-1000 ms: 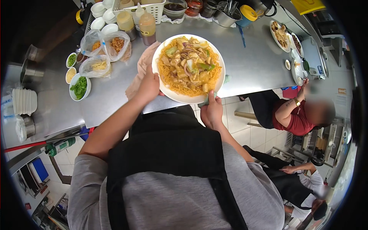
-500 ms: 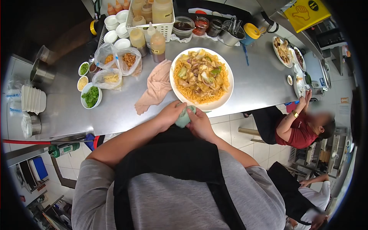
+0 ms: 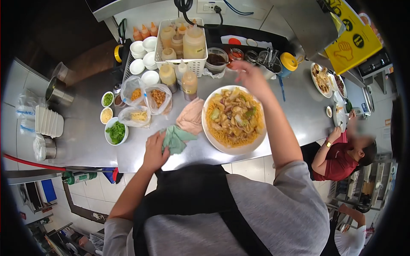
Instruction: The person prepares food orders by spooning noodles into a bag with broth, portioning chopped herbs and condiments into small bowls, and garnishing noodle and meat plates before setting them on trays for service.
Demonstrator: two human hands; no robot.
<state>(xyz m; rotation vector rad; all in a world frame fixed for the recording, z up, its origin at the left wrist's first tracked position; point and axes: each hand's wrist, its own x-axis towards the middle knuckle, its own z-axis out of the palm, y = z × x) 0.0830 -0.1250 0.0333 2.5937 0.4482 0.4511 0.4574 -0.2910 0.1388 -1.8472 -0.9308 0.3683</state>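
My left hand (image 3: 155,151) rests at the counter's front with its fingers gripping the edge of a crumpled green cloth (image 3: 176,140). A pink cloth (image 3: 191,116) lies just beyond it, touching the green one. My right hand (image 3: 253,79) is stretched over the far side of the plate, fingers apart, holding nothing and slightly blurred. Nearest to it are the red-lidded jar (image 3: 235,54) and a metal container of utensils (image 3: 269,62). Below my right forearm sits a large white plate (image 3: 208,141) heaped with crispy noodles (image 3: 220,135) under a saucy topping (image 3: 235,112).
Left of the cloths are a bowl of green herbs (image 3: 115,131) and bagged toppings (image 3: 158,98). Sauce bottles (image 3: 189,84) stand before a white basket (image 3: 200,67). A yellow-lidded jug (image 3: 289,63) is at back right. A person in red (image 3: 341,160) handles plates at the right.
My hands have separated. The left has carried the green cloth onto the counter beside the pink one; the right has let go and reached forward over the plate. The view has shifted.
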